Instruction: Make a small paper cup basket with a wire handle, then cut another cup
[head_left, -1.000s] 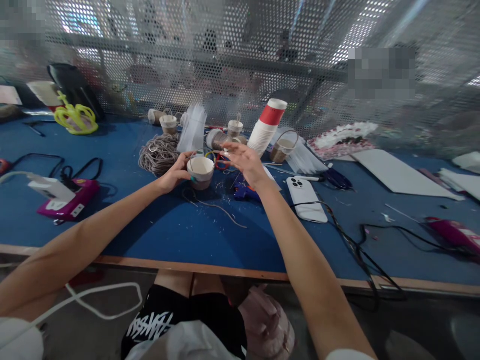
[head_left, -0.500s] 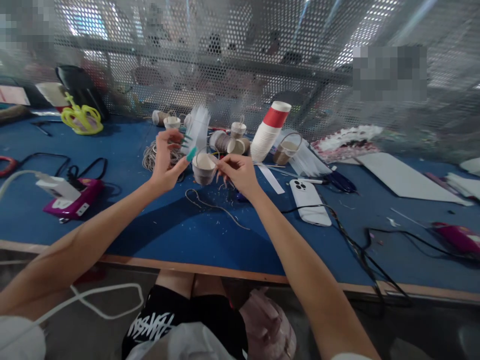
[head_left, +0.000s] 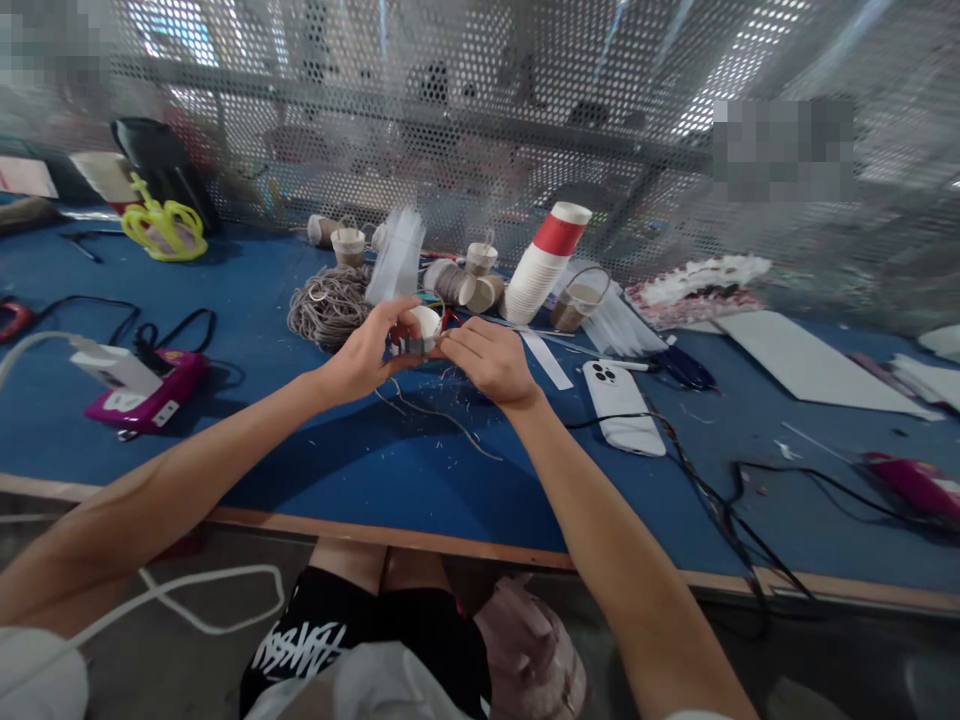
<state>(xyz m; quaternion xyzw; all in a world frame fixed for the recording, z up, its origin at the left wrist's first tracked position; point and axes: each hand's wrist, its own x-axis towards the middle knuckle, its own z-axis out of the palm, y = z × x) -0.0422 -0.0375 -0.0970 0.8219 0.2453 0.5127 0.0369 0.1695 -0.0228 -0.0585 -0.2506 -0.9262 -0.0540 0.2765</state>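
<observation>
Blue tabletop (head_left: 337,470) lies beneath your left hand (head_left: 364,357), which clasps the small cup (head_left: 426,325) between thumb and fingers, apparently steadying it for your right hand (head_left: 491,360), whose closure at the cup's side I cannot tell, with coiled cord (head_left: 326,308) beyond the left grip.
</observation>
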